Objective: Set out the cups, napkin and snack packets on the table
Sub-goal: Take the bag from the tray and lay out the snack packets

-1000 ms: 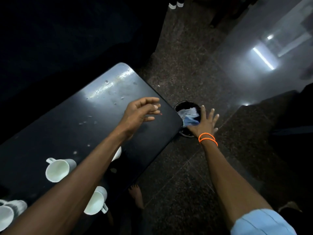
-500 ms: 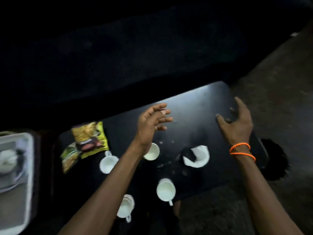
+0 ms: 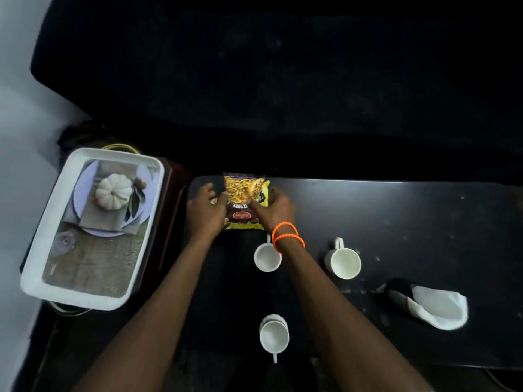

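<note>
A yellow and brown snack packet (image 3: 242, 190) lies at the far left end of the black table (image 3: 396, 222). My left hand (image 3: 208, 212) grips its left edge and my right hand (image 3: 273, 206), with orange bands on the wrist, presses on its right side. A yellow edge shows under it; I cannot tell if that is a second packet. Three white cups stand upright: one (image 3: 267, 257) just under my right wrist, one (image 3: 343, 263) to its right, one (image 3: 274, 333) near the front edge. A white napkin (image 3: 437, 306) lies crumpled at the right.
A white tray (image 3: 119, 153) with a printed pumpkin picture sits on a dark stand left of the table. A dark sofa (image 3: 283, 80) runs along the far side. A small dark object (image 3: 396, 291) lies against the napkin.
The view has swung left from the floor bin to the table. Both hands, open in the air before, have come down onto the snack packet.
</note>
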`<state>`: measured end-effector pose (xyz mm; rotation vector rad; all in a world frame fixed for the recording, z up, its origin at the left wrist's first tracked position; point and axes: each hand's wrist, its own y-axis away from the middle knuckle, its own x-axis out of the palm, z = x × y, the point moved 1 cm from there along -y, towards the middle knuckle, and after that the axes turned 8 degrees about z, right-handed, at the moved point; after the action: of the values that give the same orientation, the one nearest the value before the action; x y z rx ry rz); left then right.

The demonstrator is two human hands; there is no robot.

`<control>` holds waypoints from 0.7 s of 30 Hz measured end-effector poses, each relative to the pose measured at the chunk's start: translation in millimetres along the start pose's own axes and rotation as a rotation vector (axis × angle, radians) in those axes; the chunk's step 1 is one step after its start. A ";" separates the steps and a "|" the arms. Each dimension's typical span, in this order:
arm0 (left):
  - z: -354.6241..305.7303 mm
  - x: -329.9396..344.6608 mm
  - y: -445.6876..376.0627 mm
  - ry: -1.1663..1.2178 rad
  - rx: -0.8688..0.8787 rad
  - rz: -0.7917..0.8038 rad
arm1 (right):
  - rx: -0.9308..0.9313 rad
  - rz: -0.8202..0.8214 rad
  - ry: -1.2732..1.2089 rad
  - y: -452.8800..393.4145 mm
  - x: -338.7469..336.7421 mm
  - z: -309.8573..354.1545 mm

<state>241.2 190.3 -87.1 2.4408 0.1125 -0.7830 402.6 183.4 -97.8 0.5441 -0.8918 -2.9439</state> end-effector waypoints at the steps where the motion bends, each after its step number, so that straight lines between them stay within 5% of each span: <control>1: 0.5 1.5 -10.7 -0.104 0.014 0.102 | 0.022 -0.008 -0.008 -7.5 7.3 0.9; 4: -3.5 9.7 -32.6 -0.315 0.037 0.264 | 0.096 -0.027 -0.008 -24.5 21.1 -1.9; 6: -7.5 14.8 -35.5 -0.316 0.072 0.235 | 0.123 -0.045 -0.064 -28.9 24.1 -4.0; 13: -41.9 36.6 -20.9 0.028 0.153 0.153 | 0.136 -0.091 -0.385 -24.5 -20.4 1.3; 18: -69.4 87.6 -14.6 -0.053 0.283 0.349 | 0.161 -0.157 -0.220 -19.1 -84.1 -23.2; 21: -62.7 113.9 -11.9 -0.261 0.305 0.434 | 0.225 -0.115 0.093 -16.8 -98.3 -37.8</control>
<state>364.3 224.0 -114.6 2.4747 -0.6568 -0.9568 508.9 188.7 -104.4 0.7592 -1.2289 -2.9049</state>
